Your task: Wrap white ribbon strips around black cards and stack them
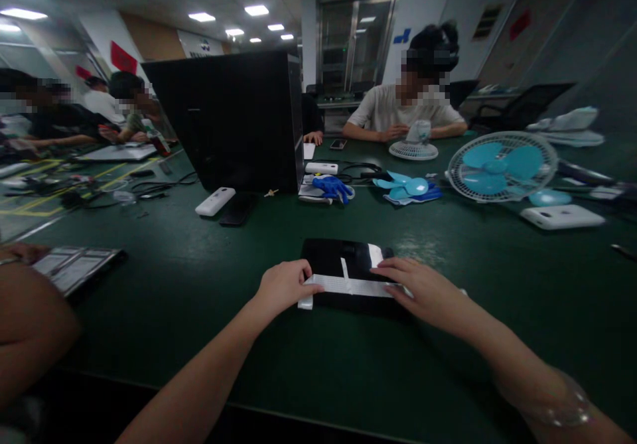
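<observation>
Black flat device (343,268) lies on green worktop (199,298), near edge, white strip (348,287) across it. Risk: strip may skew or lift if either end slips. Left hand (283,286) fingers curled, pinching strip's left end; right hand (423,288) fingers spread flat, pressing its right end.

Both bare arms reach forward and bend in toward each other. The left hand (283,287) is curled, fingers pinched together. The right hand (423,291) lies flat, fingers pointing left, palm down
</observation>
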`<move>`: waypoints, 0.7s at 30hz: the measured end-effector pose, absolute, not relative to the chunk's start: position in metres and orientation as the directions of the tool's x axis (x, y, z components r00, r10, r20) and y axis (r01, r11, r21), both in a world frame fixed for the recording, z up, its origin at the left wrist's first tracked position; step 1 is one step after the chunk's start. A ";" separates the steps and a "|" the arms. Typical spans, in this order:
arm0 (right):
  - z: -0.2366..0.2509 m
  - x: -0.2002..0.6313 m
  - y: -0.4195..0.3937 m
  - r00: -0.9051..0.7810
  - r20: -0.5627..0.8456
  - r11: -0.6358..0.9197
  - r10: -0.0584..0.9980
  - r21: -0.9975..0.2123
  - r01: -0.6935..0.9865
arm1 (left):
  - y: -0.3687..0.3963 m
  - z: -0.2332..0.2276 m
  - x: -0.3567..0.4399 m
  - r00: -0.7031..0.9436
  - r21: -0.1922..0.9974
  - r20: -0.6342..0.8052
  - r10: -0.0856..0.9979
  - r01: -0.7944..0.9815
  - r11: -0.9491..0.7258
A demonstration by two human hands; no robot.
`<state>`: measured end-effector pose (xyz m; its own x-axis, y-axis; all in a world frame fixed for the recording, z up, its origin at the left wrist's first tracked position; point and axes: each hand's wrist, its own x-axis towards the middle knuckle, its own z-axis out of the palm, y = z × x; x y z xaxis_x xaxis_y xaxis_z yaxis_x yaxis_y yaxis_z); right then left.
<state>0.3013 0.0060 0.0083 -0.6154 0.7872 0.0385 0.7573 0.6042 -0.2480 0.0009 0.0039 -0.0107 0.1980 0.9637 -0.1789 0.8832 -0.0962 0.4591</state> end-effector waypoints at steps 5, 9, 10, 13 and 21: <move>-0.001 0.275 -0.010 -0.733 0.003 0.712 0.680 -0.240 0.660 | 0.004 -0.007 0.001 0.172 0.399 -0.178 0.969 0.913 -0.089; -0.007 0.270 -0.012 -0.729 -0.019 0.712 0.685 -0.199 0.674 | 0.003 -0.005 0.001 0.158 0.382 -0.190 0.969 0.921 -0.075; -0.008 0.270 -0.013 -0.726 -0.015 0.712 0.688 -0.184 0.678 | 0.003 -0.005 0.001 0.156 0.380 -0.186 0.970 0.922 -0.076; -0.010 0.269 -0.014 -0.728 0.015 0.722 0.685 -0.146 0.677 | 0.003 -0.006 0.002 0.160 0.374 -0.158 0.974 0.923 -0.091; -0.016 0.262 -0.016 -0.742 0.062 0.744 0.668 -0.060 0.665 | 0.003 -0.009 0.001 0.174 0.401 -0.137 0.975 0.910 -0.106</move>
